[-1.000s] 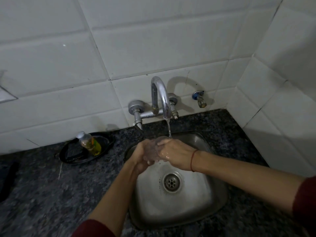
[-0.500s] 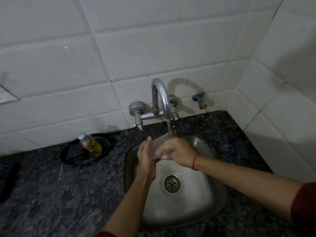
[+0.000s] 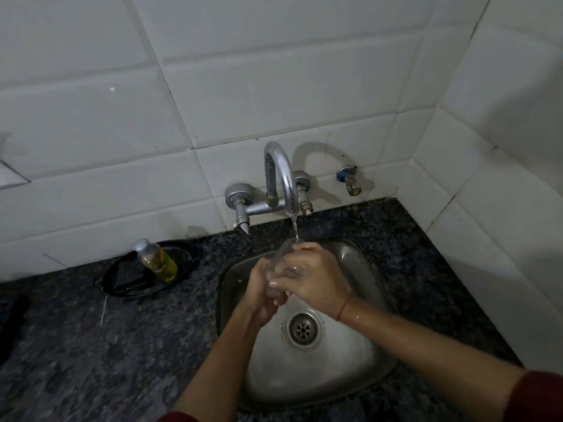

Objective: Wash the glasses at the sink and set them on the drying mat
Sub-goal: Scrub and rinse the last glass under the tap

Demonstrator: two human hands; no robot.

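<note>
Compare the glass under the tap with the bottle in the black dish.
The glass is gripped by the left hand and right hand over the sink; the bottle lies untouched in the black dish. Water from the faucet runs onto the glass, not the bottle. The glass is colourless; the bottle holds yellow liquid. Both are see-through.

1. Left hand (image 3: 259,289): the fingers, which stood straight up beside the glass (image 3: 281,261) half a second ago, now curl round its lower part.
2. Glass: it stands steeper than a second ago, with the rim raised to meet the water stream (image 3: 295,229).
3. Right hand (image 3: 315,278): the grip sits higher than a second ago, with the fingertips at the rim under the stream.
</note>
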